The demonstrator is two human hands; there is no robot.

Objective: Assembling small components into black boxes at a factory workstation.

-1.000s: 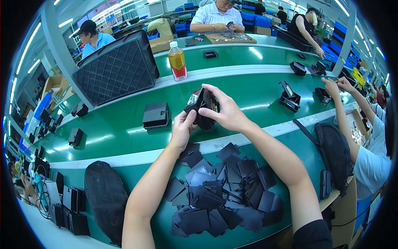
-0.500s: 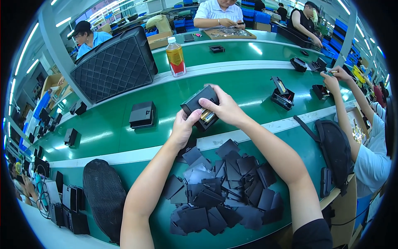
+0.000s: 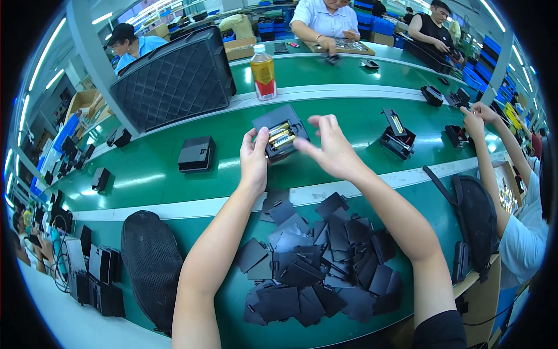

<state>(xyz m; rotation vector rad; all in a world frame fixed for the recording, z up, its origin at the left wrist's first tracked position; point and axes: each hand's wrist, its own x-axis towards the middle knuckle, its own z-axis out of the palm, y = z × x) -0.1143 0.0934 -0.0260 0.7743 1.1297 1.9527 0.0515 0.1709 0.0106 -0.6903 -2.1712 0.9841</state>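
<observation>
A black plastic box [image 3: 281, 117] is gripped at its left side by my left hand [image 3: 254, 161], thumb pressed on its edge. Its open compartment faces me, with several gold-coloured batteries [image 3: 281, 137] lying side by side in it. Just right of the box, my right hand [image 3: 337, 152] has its fingers apart; its thumb reaches toward the batteries, and whether it touches the box I cannot tell. Below my hands, a loose pile of thin black plastic covers [image 3: 314, 262] lies between my forearms on the green bench.
A closed black box [image 3: 196, 153] stands left on the green belt; an open one [image 3: 397, 142] with batteries stands right. Beyond are a drink bottle [image 3: 263, 74] and a large black crate [image 3: 174, 81]. Black mesh bags [image 3: 150, 267] flank my arms. A co-worker's hands [image 3: 475, 119] work at right.
My right hand has let go of the box and opened beside it. The box is turned so more batteries show. Across the bench, a person's hand has moved forward with a dark thing.
</observation>
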